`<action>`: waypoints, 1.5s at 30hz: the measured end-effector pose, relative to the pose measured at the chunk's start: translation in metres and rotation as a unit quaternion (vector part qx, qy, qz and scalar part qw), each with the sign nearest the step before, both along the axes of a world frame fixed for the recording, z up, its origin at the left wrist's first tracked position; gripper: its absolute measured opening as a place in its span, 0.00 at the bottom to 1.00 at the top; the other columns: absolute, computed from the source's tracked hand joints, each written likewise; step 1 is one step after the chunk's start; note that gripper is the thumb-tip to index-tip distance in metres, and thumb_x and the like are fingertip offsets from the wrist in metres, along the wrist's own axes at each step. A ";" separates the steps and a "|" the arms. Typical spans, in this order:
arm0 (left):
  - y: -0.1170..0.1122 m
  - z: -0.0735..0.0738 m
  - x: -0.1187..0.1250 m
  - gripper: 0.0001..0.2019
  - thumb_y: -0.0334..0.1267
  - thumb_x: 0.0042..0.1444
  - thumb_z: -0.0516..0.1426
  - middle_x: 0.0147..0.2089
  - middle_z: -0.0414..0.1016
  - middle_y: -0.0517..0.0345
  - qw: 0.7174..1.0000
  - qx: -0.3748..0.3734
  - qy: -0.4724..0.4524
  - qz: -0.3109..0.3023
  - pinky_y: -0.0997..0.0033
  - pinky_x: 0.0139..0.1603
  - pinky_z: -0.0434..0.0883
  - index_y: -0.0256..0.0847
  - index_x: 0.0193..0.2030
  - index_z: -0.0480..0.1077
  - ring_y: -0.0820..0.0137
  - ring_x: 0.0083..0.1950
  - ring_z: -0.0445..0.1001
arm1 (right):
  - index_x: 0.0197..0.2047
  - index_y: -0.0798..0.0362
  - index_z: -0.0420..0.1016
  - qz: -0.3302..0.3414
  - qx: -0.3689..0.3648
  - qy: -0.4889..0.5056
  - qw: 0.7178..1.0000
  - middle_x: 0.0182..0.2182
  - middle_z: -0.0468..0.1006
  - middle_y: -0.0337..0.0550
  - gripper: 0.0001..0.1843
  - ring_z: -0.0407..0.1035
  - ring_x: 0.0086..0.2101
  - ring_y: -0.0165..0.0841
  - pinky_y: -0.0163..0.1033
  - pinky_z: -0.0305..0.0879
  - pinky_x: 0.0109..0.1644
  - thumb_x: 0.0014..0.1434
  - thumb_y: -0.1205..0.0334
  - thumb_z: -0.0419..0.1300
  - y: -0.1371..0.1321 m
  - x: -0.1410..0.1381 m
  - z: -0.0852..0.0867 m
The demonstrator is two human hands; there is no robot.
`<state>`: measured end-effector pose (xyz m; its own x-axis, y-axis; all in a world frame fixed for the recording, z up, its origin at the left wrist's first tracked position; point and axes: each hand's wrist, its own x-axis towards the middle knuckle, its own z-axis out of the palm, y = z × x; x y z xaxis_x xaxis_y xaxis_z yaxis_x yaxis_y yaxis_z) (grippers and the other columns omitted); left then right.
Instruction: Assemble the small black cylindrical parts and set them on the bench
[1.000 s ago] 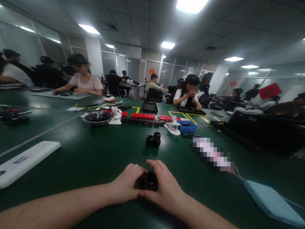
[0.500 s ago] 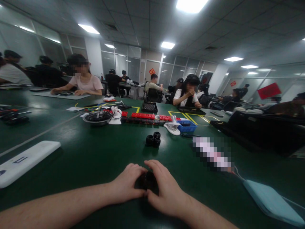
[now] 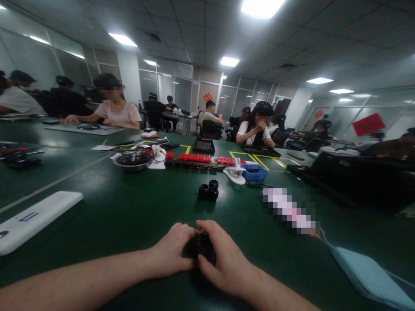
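Compared with the view one second earlier, my right hand (image 3: 227, 263) has curled its fingers further over the small black ring-shaped part (image 3: 203, 246). The part's round face was exposed between the palms then; only a dark sliver shows now. My left hand (image 3: 173, 252) keeps its place, knuckles against the part's left side. I judge that the hold has changed from a loose cradle to an enclosing two-handed grip, so the part is secured on both sides.

Hand state: both hands are narrow and closed on the same part; the left fingers are folded inward; the right fingers are arched over the top, with the thumb low on the near side.

Part position: it sits between the two hands, touching both, low over the dark green table mat (image 3: 129, 207); whether it touches the mat is hidden.

Outward from the hands:
- a cluster of similar black rings (image 3: 209, 191) lies ahead of the hands, well apart from them;
- a pixelated pale strip (image 3: 288, 211) lies to the right, with a light blue soft pouch (image 3: 366, 276) nearer the right edge;
- a white flat slab (image 3: 35, 218) lies far left;
- a blue plastic tray (image 3: 254, 172) and a row of red blocks (image 3: 195, 157) stand beyond the rings;
- other people sit at the far side of the table.
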<state>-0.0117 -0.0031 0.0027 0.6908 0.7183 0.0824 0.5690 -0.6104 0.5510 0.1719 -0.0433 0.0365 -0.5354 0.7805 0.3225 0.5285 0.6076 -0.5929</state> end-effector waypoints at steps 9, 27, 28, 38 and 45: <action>0.002 -0.005 0.000 0.21 0.49 0.47 0.59 0.41 0.70 0.54 0.999 0.029 -0.030 -0.015 0.62 0.45 0.61 0.39 0.44 0.65 0.60 0.41 0.67 | 0.58 0.56 0.54 -0.047 -0.018 -0.037 0.998 0.53 0.63 0.51 0.37 0.58 0.52 0.40 0.47 0.56 0.56 0.46 0.64 0.64 0.003 -0.002 -0.006; 0.002 -0.001 -0.001 0.20 0.50 0.48 0.58 0.40 0.69 0.54 0.999 0.022 -0.023 -0.017 0.61 0.44 0.62 0.39 0.43 0.66 0.61 0.40 0.66 | 0.60 0.53 0.50 -0.072 -0.052 -0.014 0.996 0.53 0.63 0.50 0.41 0.60 0.51 0.41 0.48 0.58 0.54 0.45 0.63 0.63 0.002 -0.004 -0.003; 0.001 0.000 0.000 0.19 0.48 0.48 0.59 0.40 0.70 0.55 0.999 0.021 -0.021 -0.016 0.61 0.44 0.62 0.39 0.43 0.66 0.61 0.40 0.66 | 0.60 0.52 0.50 -0.075 -0.056 -0.010 0.996 0.53 0.63 0.50 0.40 0.60 0.51 0.41 0.48 0.58 0.54 0.46 0.63 0.63 0.002 -0.005 -0.005; 0.001 0.000 0.001 0.16 0.45 0.47 0.59 0.37 0.70 0.57 1.000 0.020 0.000 0.001 0.63 0.43 0.62 0.40 0.40 0.66 0.62 0.38 0.67 | 0.57 0.53 0.53 -0.049 -0.003 0.020 0.999 0.50 0.65 0.50 0.32 0.61 0.50 0.39 0.48 0.60 0.53 0.48 0.68 0.57 0.000 -0.002 -0.003; 0.003 -0.005 0.000 0.21 0.51 0.47 0.59 0.40 0.70 0.53 0.999 0.021 -0.026 -0.015 0.60 0.46 0.61 0.39 0.44 0.66 0.59 0.41 0.67 | 0.59 0.57 0.52 -0.050 -0.009 -0.034 0.998 0.56 0.60 0.54 0.40 0.55 0.55 0.43 0.51 0.53 0.58 0.45 0.60 0.63 0.002 -0.004 -0.005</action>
<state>-0.0121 -0.0003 -0.0021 0.7054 0.6931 0.1484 0.5221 -0.6496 0.5526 0.1675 -0.0416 0.0313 -0.4747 0.8366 0.2737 0.6251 0.5393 -0.5642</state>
